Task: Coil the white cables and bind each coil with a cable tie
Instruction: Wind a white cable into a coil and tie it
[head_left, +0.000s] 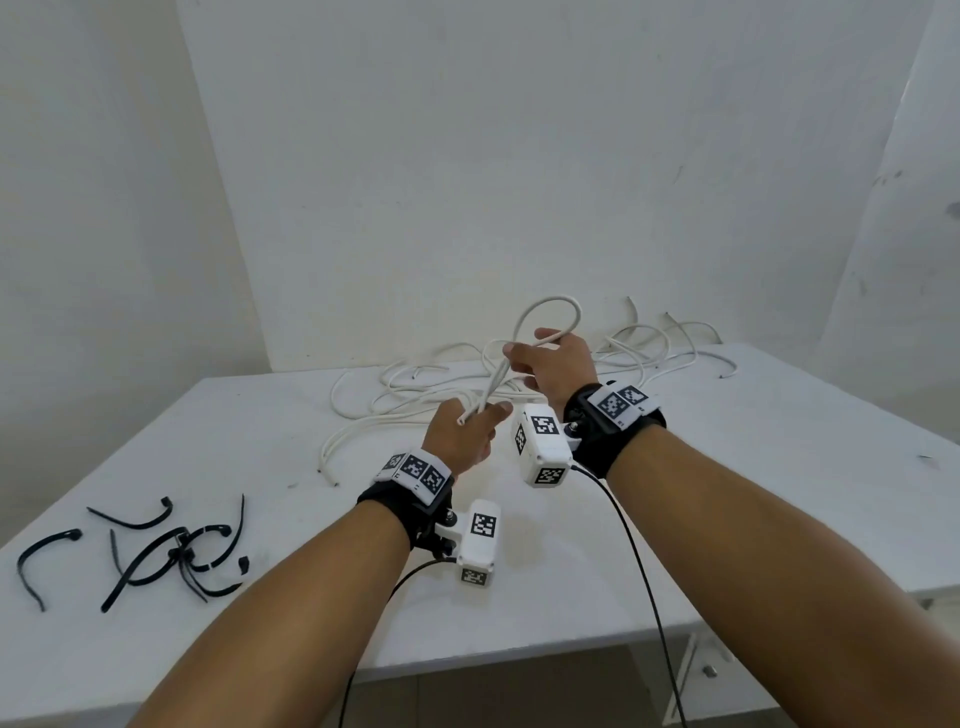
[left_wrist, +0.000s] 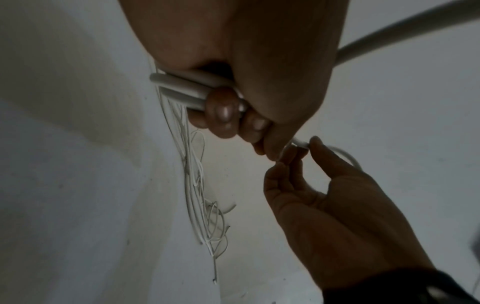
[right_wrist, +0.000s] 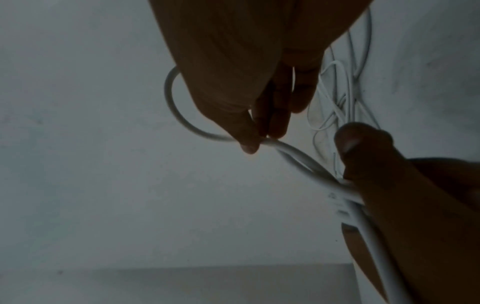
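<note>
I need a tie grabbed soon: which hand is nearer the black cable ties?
Left. The left hand grips the white cable just right of the black cable ties; the right hand is farther right and back.

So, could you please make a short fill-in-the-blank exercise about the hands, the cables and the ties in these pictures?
1. The left hand and right hand both hold one thin ____ round cable.
2. The loose pile of white cables lies on the white ____.
3. The black plastic cable ties lie on the person's ____ side.

Missing words: white; table; left
</note>
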